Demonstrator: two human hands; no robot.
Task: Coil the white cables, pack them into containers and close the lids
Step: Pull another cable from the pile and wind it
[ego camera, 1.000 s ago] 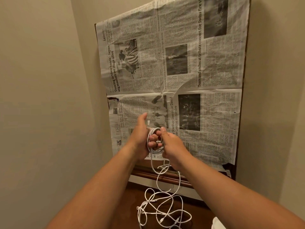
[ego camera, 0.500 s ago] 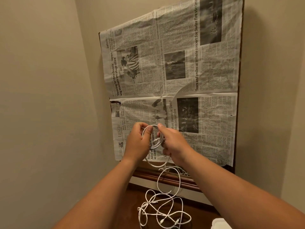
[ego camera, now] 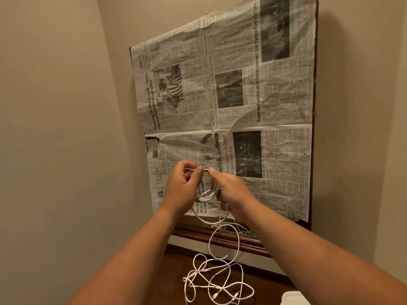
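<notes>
pinching one small cable ring (ego camera: 208, 194), left hand (ego camera: 179, 191) and right hand (ego camera: 232, 193) together mid frame; loose cable (ego camera: 217, 280) at lower middle (left to wind); packing and closing not done.

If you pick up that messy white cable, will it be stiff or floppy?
Probably floppy: the loose cable lies in limp loops and droops from the coil. It is likely light, being so thin. It may snag, since its loops cross.
</notes>
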